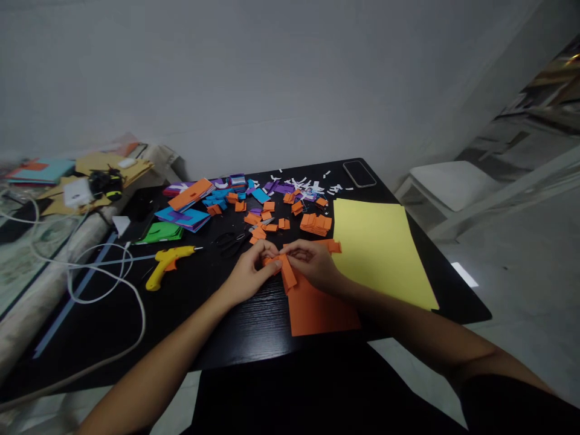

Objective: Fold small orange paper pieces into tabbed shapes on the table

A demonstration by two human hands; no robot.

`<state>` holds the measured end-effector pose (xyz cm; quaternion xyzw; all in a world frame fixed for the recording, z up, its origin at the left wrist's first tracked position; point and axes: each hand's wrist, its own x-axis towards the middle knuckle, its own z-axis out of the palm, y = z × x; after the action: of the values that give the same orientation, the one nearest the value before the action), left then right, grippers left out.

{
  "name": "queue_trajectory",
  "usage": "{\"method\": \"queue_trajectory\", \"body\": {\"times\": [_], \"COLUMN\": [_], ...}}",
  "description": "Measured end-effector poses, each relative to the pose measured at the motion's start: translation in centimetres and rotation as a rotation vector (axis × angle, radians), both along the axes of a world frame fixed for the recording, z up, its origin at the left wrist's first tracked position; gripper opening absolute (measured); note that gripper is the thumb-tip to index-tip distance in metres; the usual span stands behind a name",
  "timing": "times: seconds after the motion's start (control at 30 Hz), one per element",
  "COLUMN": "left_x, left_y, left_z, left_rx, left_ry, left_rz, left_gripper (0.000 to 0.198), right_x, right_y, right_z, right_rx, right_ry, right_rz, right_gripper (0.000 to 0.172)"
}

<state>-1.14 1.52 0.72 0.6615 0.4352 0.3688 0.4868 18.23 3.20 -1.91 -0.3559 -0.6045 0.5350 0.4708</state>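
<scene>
Between my two hands is a folded orange paper strip (289, 275), its lower end hanging down. My left hand (254, 269) pinches it from the left, thumb and fingers closed. From the right, my right hand (315, 263) grips its upper part with the fingertips pressed together. Beneath my right hand and wrist lies an orange paper sheet (319, 311), partly hidden by them. Just beyond the hands sit small folded orange paper pieces (258, 232), a stack of orange pieces (316, 224) and black-handled scissors (232, 241), their blades partly covered by paper.
Yellow paper sheets (383, 254) lie on the right of the black table (254, 326), with a phone (359, 174) behind. A yellow glue gun (172, 263), a white cable (136, 296) and folded coloured papers (183, 217) are on the left. White paper scraps (308, 186) lie at the back.
</scene>
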Motion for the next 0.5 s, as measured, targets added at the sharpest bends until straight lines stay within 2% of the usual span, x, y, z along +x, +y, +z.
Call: {"method": "queue_trajectory", "body": {"times": [0.5], "left_x": [0.37], "left_y": [-0.1], "left_z": [0.61], "left_rx": [0.014], "left_ry": [0.024], "left_rz": [0.016], "left_gripper": [0.025], "right_x": [-0.11], "right_y": [-0.29], "right_z": [0.18], "right_rx": [-0.042], "right_ry": [0.025], "right_rz": [0.004], "right_gripper": [0.023]}}
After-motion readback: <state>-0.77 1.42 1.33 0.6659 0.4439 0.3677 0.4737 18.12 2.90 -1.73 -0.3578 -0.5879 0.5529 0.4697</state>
